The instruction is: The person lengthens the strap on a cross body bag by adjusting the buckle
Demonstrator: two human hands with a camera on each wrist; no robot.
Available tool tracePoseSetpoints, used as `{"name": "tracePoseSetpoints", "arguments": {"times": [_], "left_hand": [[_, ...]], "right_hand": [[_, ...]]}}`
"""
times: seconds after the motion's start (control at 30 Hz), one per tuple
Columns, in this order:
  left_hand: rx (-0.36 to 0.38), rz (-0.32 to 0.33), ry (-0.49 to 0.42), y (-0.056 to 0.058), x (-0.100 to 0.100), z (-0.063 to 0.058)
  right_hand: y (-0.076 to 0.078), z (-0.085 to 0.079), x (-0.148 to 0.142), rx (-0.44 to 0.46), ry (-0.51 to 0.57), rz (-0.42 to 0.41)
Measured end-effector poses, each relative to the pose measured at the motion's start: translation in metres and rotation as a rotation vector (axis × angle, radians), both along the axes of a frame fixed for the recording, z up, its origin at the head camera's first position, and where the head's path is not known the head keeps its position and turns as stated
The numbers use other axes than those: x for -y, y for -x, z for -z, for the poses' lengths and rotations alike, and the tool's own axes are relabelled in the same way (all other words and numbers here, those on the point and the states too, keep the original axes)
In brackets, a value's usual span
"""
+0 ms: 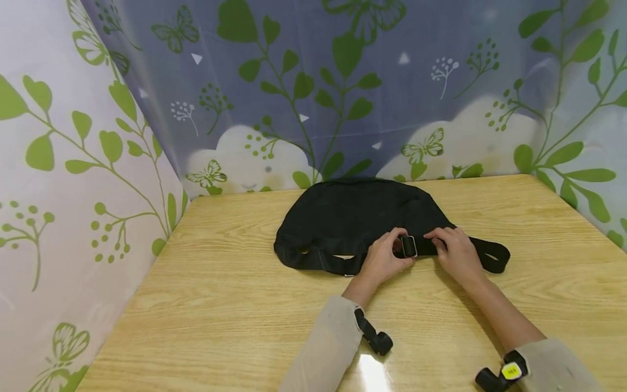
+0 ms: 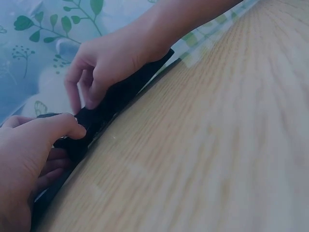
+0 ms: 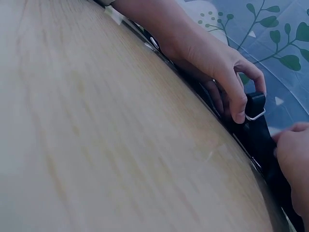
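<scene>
"The black, rounded cloth bag, where is it?"
"It lies on the light-brown wooden table, near the far edge, just in front of the blue-and-white cloth wall with green leaves."
"What does the left hand do?"
"It grips the flat black cloth strap, thumb at the near edge and a finger at the far edge, right by the square silver metal buckle."
"And the right hand?"
"Its fingers are bent and touch the strap, to the right of the buckle. I can't tell if they pinch it."
"Where does the strap go?"
"Along the front of the bag. Past the right hand it makes a black loop."
"And the arms?"
"They have beige cloth sleeves, with a black band at each cuff. The right band has a little yellow tag."
</scene>
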State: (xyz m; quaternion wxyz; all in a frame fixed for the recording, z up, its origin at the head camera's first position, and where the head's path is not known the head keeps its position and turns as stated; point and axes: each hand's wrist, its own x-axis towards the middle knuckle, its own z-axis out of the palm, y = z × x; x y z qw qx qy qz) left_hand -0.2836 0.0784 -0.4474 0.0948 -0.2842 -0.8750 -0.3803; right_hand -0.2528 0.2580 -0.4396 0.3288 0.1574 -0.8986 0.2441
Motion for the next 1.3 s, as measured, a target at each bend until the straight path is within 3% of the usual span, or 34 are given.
{"name": "tracePoseSetpoints", "arguments": {"times": [0.13, 0.23, 0.4, 0.53, 0.73, 0.9, 1.07, 1.3], "left_hand": [[0.004, 0.001, -0.008, -0.0001, 0.0004, 0.0004], [0.007, 0.008, -0.016, -0.0001, 0.0006, -0.0003], [0.013, 0.016, -0.011, -0.0011, 0.0006, -0.0019], [0.017, 0.017, 0.008, -0.0016, 0.0005, -0.0026], [-0.002, 0.018, 0.014, -0.0018, 0.0009, -0.0031], [0.006, 0.011, -0.005, -0.0010, 0.0000, -0.0031], [0.050, 0.002, -0.023, -0.0008, -0.0014, -0.0025], [0.043, 0.053, 0.045, 0.0000, -0.0010, -0.0013]], "right_hand": [[-0.0015, -0.0010, -0.0004, 0.007, 0.012, 0.078], [-0.0017, -0.0016, 0.0001, 0.055, 0.011, 0.084], [-0.0005, -0.0010, 0.0023, 0.165, -0.001, -0.074], [0.0003, 0.0004, 0.0037, 0.154, 0.004, -0.158], [0.0019, -0.0004, 0.0049, 0.059, 0.019, -0.085], [0.0018, -0.0013, 0.0049, 0.074, 0.011, -0.018], [0.0023, 0.0008, 0.0029, 0.072, -0.001, -0.001], [0.0002, 0.0002, 0.0016, 0.206, 0.041, -0.028]]}}
